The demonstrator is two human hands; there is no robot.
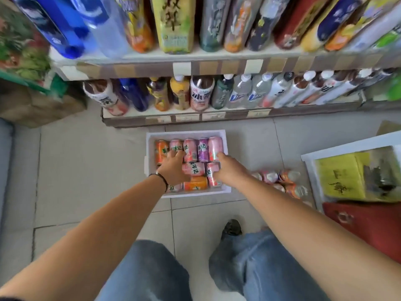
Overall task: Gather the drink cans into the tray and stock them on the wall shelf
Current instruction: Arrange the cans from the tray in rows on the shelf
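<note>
The cans [191, 161] lie on their sides in the white tray [152, 135] on the floor, a far row of five and a nearer group partly under the hands. More cans [282, 181] lie on the floor just right of the tray, not yet gathered. The left hand [173, 168] rests on the left cans, fingers spread and lightly curved over them. The right hand [230, 170] reaches over the right cans; whether its fingers hold one cannot be told. Judgement: full cans are heavy, rigid, smooth and prone to roll; grip each around the body. The tray looks like foam, light and brittle, so lift it from beneath at both ends. The shelf [217, 61] beyond holds bottles.
</note>
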